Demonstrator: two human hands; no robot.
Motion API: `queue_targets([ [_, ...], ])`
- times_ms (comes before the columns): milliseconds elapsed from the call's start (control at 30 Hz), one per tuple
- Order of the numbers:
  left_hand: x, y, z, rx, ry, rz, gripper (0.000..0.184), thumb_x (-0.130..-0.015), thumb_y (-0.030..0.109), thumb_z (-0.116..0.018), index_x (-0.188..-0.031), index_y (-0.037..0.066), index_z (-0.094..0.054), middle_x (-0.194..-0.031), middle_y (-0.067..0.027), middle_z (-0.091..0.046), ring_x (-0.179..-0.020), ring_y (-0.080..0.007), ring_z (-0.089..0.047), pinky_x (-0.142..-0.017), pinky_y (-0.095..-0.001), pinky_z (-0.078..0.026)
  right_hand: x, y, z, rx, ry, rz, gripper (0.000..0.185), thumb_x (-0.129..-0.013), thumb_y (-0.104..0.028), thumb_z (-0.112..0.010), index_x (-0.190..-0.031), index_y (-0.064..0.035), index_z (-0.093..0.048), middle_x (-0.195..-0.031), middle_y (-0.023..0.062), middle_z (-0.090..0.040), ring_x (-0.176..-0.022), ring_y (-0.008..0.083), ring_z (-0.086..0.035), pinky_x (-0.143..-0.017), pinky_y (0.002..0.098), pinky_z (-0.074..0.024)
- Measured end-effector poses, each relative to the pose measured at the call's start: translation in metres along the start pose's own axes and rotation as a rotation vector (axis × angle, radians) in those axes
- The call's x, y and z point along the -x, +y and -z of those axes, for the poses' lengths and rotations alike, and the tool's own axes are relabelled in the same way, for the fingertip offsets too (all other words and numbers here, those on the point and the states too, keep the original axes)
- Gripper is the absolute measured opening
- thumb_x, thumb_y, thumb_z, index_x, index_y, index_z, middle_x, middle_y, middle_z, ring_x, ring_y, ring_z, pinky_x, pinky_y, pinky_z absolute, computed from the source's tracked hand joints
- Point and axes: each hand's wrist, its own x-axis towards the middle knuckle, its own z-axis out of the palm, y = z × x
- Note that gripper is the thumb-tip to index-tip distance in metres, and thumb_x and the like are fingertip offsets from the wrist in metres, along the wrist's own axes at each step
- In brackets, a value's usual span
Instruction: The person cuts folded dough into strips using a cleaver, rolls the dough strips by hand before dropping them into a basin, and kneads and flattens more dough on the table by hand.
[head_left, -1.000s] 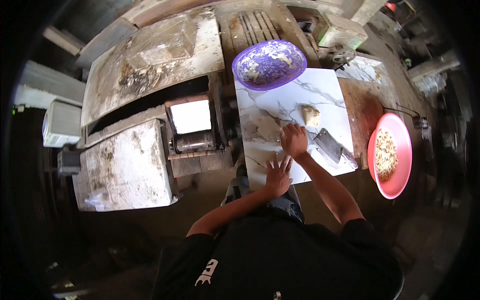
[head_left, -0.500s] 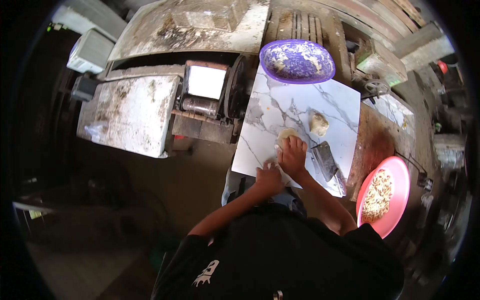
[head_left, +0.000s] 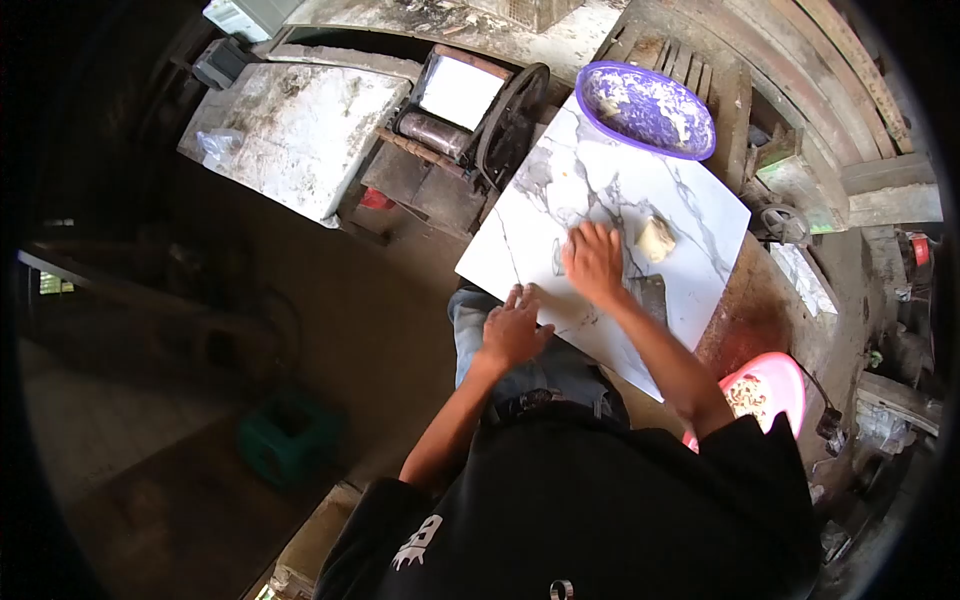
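My left hand (head_left: 512, 328) rests at the near edge of the marble-patterned board (head_left: 690, 195), with fingers stretched out and nothing visible in them. Farther in, my right hand (head_left: 594, 262) is pressed down on the board, its fingers bent and close together. What lies under its palm is hidden; a faint pale outline shows just left of it. A lump of pale dough (head_left: 656, 240) sits right of that hand. Between the lump and my right forearm the dark blade of a cleaver (head_left: 648, 296) shows; its handle is covered by the arm.
A purple basin (head_left: 648, 110) smeared with dough stands at the board's far end. To the left is a roller machine (head_left: 440, 130) with a large wheel, beside a stained white table (head_left: 300, 130). A pink basin (head_left: 790, 385) with small pieces sits lower right. A green stool (head_left: 290, 435) is lower left.
The view has turned and shifted. My left hand has opened from a curled grip and drawn back to the board's edge. The flat dough piece seen under my right hand is now hidden.
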Motion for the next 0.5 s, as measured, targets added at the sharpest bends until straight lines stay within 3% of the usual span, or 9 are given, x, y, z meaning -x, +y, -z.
queue_targets([
  [100, -0.001, -0.008, -0.007, 0.073, 0.08, -0.012, 0.056, -0.088, 0.038, -0.062, -0.13, 0.002, -0.053, -0.151, -0.0158, -0.036, -0.142, -0.0317, -0.03, -0.106, -0.0501, -0.037, 0.045, -0.024, 0.005, 0.022, 0.209, 0.003, 0.023, -0.085, -0.027, -0.06, -0.099, -0.0082, -0.06, -0.102, 0.0074, -0.054, -0.098, 0.0253, -0.05, -0.082, 0.0424, -0.0352],
  [233, 0.004, -0.016, -0.01, 0.052, 0.15, -0.081, 0.052, -0.087, 0.033, -0.061, -0.131, 0.007, -0.053, -0.147, -0.0172, -0.042, -0.138, -0.0367, -0.034, -0.106, -0.0456, -0.039, 0.032, -0.018, -0.001, -0.015, 0.213, 0.005, 0.019, -0.086, -0.025, -0.058, -0.094, -0.0076, -0.062, -0.099, 0.0068, -0.057, -0.097, 0.0249, -0.052, -0.085, 0.0435, -0.0357],
  [300, 0.003, -0.016, -0.01, 0.084, 0.173, -0.094, 0.052, -0.087, 0.033, -0.064, -0.129, 0.003, -0.054, -0.148, -0.0134, -0.041, -0.14, -0.0312, -0.035, -0.105, -0.0502, -0.038, -0.001, -0.005, -0.006, -0.036, 0.051, 0.019, 0.02, -0.089, -0.024, -0.053, -0.089, -0.0072, -0.064, -0.095, 0.0083, -0.062, -0.094, 0.0263, -0.057, -0.084, 0.0451, -0.0398],
  [400, 0.004, -0.016, -0.012, 0.055, 0.178, -0.09, 0.052, -0.086, 0.031, -0.064, -0.129, 0.004, -0.054, -0.148, -0.0129, -0.041, -0.139, -0.0314, -0.036, -0.105, -0.0507, -0.039, -0.036, 0.007, -0.021, -0.119, 0.065, -0.045, 0.028, -0.093, -0.025, -0.044, -0.085, -0.0067, -0.063, -0.092, 0.0101, -0.064, -0.093, 0.0284, -0.059, -0.079, 0.0451, -0.0456],
  [500, 0.005, -0.017, -0.011, 0.059, 0.162, -0.085, 0.052, -0.087, 0.032, -0.064, -0.131, 0.006, -0.053, -0.149, -0.0117, -0.041, -0.14, -0.0307, -0.034, -0.106, -0.0512, -0.038, -0.023, 0.001, -0.014, -0.037, 0.03, -0.043, 0.028, -0.092, -0.027, -0.048, -0.082, -0.0061, -0.065, -0.092, 0.0103, -0.065, -0.093, 0.0297, -0.06, -0.084, 0.0458, -0.045],
])
